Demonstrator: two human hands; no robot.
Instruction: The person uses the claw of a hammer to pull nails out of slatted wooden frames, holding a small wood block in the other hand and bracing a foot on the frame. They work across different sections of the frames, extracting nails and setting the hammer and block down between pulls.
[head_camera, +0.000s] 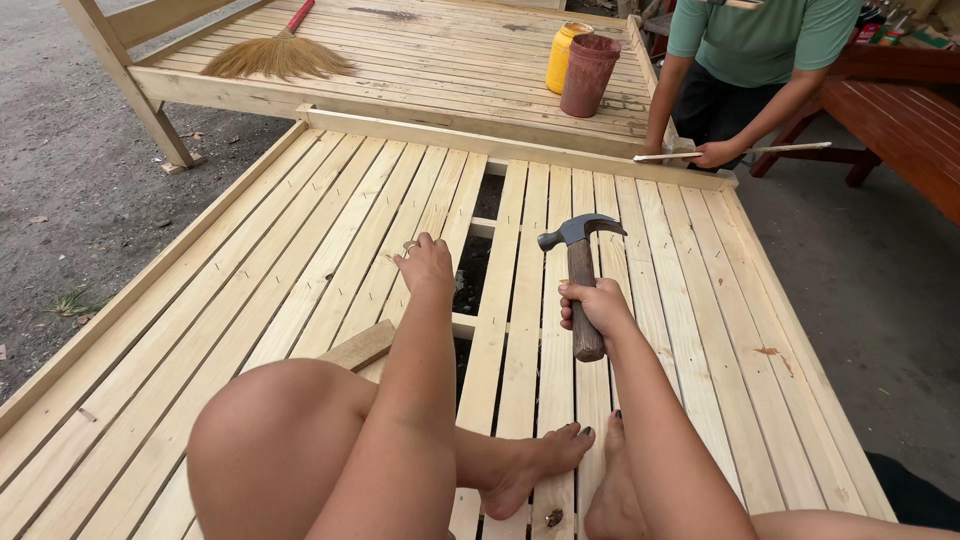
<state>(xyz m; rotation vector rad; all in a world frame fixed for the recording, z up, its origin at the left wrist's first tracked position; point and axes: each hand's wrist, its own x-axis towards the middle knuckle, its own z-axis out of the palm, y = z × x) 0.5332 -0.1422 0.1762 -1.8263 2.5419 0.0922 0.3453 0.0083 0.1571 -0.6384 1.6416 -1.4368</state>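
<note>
My right hand is clamped on the claw hammer; my left hand rests fingers-down on a slat. Most slats are laid on the bed frame; one gap remains beside my left hand.

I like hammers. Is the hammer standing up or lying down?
Standing up. The right hand holds the hammer by its handle, head on top, above the slats.

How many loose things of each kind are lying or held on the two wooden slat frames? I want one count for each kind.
Claw hammer, held in the right hand: 1
Broom: 1
Buckets, one yellow, one reddish-brown: 2
Loose wood block: 1
Total: 5
</note>
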